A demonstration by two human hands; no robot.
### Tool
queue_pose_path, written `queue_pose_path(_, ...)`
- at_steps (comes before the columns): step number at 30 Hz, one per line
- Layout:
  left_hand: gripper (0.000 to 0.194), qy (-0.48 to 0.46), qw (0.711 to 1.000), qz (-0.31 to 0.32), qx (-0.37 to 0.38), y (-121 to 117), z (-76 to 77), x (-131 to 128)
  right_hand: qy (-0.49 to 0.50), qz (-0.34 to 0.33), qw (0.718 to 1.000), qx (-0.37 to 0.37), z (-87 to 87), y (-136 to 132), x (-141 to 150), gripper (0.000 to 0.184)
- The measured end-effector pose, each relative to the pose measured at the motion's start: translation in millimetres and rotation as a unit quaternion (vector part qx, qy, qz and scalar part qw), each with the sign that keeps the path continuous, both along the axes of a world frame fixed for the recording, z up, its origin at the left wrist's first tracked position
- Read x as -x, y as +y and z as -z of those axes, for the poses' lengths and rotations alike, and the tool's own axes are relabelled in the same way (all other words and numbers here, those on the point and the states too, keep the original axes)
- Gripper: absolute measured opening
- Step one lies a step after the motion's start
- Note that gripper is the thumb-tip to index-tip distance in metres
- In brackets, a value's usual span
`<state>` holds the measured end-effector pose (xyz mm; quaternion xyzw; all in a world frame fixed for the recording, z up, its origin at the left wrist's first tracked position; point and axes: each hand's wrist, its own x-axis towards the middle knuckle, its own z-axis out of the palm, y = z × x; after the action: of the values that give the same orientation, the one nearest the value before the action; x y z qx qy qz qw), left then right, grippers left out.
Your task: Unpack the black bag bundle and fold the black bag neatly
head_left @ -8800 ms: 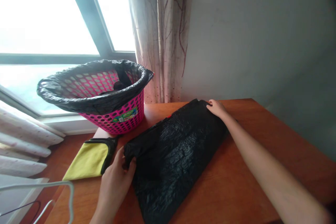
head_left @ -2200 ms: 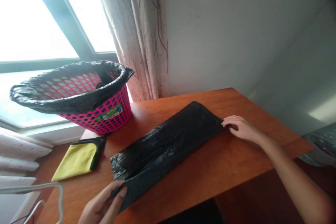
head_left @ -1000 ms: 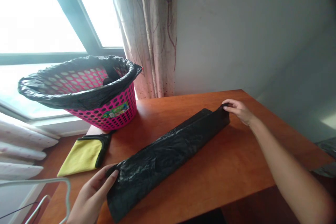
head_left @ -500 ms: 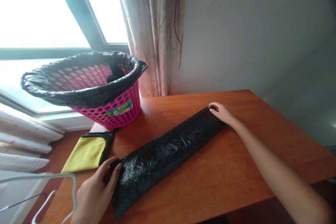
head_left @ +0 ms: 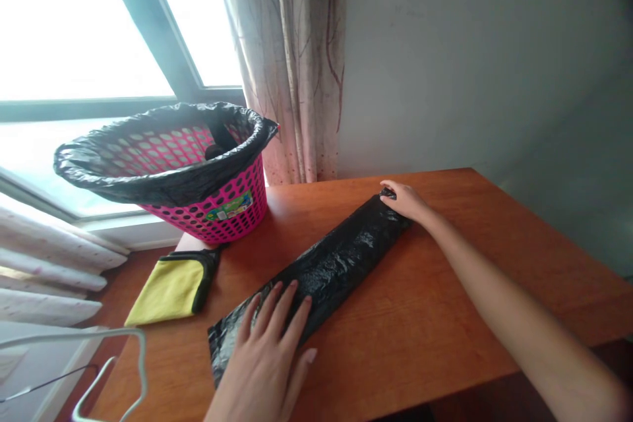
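Observation:
A black plastic bag (head_left: 341, 260), folded into a long strip, lies diagonally across the wooden table (head_left: 445, 316). Flat on its near end rests my left hand (head_left: 267, 349), fingers spread. At the far end my right hand (head_left: 403, 201) pinches the bag's corner between thumb and fingers. The bag's near end is partly covered by my left hand. Left of the bag lies a folded yellow cloth (head_left: 171, 287) with a dark edge.
A pink perforated basket (head_left: 237, 204) lined with a black bag stands at the table's back left, by the window. Behind it hangs a curtain (head_left: 297, 66). White bent tubing (head_left: 141, 369) is at the lower left, beside the table edge.
My left hand has let go of the bag's near end and moved right, opening flat on top of it. My right hand has shifted slightly left with its corner of the bag.

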<state>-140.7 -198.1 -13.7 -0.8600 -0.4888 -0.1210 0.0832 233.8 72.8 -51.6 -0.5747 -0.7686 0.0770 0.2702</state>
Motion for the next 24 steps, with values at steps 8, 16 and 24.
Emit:
queue_pose_path(8,0.075,0.037,0.999,-0.011,0.000,-4,17.7,-20,-0.032,-0.063,0.997,-0.038,-8.5,0,33,0.062)
queue_pose_path(16,0.080,0.030,0.999,-0.044,0.001,-13,26.0,-24,-0.140,-0.157,0.978,-0.014,-1.0,-75,90,0.050)
queue_pose_path(24,0.086,0.022,0.998,-0.060,0.007,-20,38.1,-26,-0.158,-0.182,0.970,0.039,23.7,-72,98,0.062)
